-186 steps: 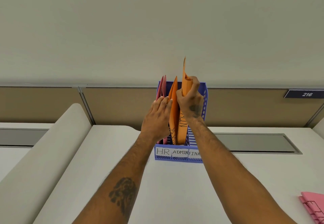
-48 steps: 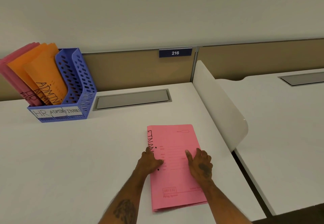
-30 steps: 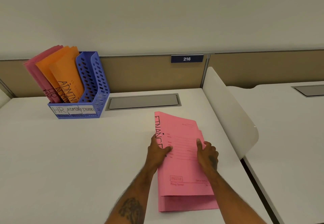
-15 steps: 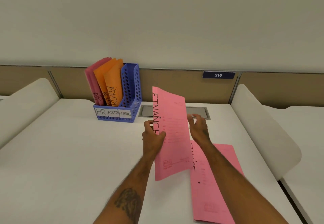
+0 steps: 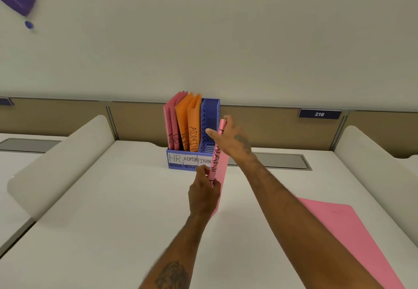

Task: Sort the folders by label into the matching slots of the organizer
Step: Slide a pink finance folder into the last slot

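Here both hands are gripping an upright pink folder [image 5: 217, 159], left hand [image 5: 203, 192] pinching its lower spine, right hand [image 5: 233, 139] clasping its top, just before the blue organizer [image 5: 211, 117].

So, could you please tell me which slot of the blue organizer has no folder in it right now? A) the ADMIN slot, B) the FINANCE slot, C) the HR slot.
B: the FINANCE slot of the organizer stands bare, while pink folders fill HR and orange folders fill ADMIN.
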{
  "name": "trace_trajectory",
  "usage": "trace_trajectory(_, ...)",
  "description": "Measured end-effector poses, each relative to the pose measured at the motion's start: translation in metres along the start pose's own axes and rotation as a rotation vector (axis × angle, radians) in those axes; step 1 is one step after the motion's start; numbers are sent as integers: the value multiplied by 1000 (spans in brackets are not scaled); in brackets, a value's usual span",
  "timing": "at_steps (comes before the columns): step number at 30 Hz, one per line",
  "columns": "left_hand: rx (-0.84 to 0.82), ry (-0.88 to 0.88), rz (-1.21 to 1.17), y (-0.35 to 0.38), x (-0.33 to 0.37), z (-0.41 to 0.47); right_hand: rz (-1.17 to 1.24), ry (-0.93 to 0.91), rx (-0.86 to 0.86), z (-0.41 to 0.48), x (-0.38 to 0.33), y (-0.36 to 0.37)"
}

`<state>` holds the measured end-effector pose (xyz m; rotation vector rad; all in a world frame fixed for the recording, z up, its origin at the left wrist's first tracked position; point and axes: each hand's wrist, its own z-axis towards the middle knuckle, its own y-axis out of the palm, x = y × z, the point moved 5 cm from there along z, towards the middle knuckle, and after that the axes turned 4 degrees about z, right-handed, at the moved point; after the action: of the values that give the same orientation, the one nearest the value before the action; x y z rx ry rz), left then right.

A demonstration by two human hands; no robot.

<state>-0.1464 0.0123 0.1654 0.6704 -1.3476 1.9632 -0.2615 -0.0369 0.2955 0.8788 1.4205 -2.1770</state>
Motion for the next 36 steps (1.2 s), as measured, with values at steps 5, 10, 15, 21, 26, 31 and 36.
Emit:
trace_trajectory(5,75,72,0,-11,-11,17,-15,57,73,8,-27,11)
trace_trajectory(10,142,185,-61,-17,-9,39,-21,3,128,28,-41,6)
trace_trajectory(15,202,351,-55,-38,-19,69,-20,-58,158,55,-55,-4)
trace_trajectory(21,150,430,160,-56,-38,145,-53,-95,250,90,-80,-20)
trace_trajectory(26,-13,450,423,-63,-45,222,-21,-171,305,127,-90,-17)
trace_trajectory(31,-153,507,558,-61,-37,283,-4,-197,390,152,-93,-7)
trace_trajectory(36,-285,520,581,-32,-37,321,-17,-255,465,173,-83,19)
